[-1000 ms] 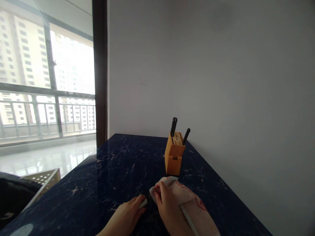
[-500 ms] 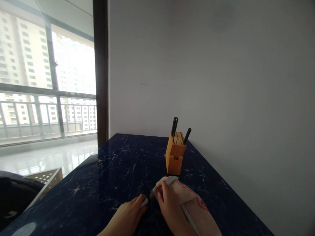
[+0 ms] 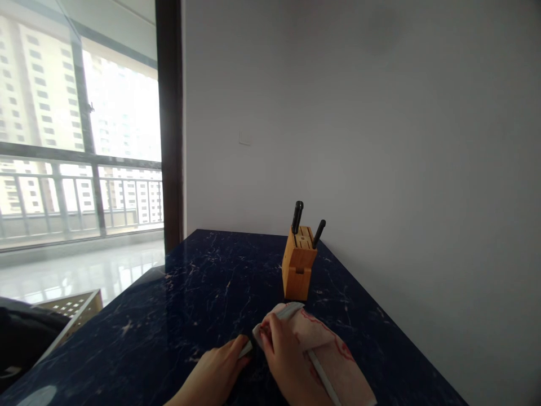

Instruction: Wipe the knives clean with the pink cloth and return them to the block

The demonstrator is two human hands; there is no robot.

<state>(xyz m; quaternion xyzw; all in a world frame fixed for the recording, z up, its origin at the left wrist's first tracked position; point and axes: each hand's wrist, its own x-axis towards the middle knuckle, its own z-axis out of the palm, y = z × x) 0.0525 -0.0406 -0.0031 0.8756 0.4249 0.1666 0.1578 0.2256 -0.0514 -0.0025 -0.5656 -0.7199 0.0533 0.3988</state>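
Note:
My left hand lies low on the dark blue marbled counter, its fingers curled round a small item. Only a pale grey tip of that item shows, so I cannot name it. My right hand is closed on a pale pink cloth with a red pattern, pinching its folded front edge right beside the left fingertips. The cloth trails back under my right wrist. A short dark piece shows between the two hands.
A wooden knife block stands behind the hands near the grey wall, with black handles sticking up. At the left, below the counter's edge, are a perforated metal box and a dark object. A large window is on the left.
My right hand and the cloth's front edge have slid a little to the left, closer to the left fingertips. The left hand has barely moved.

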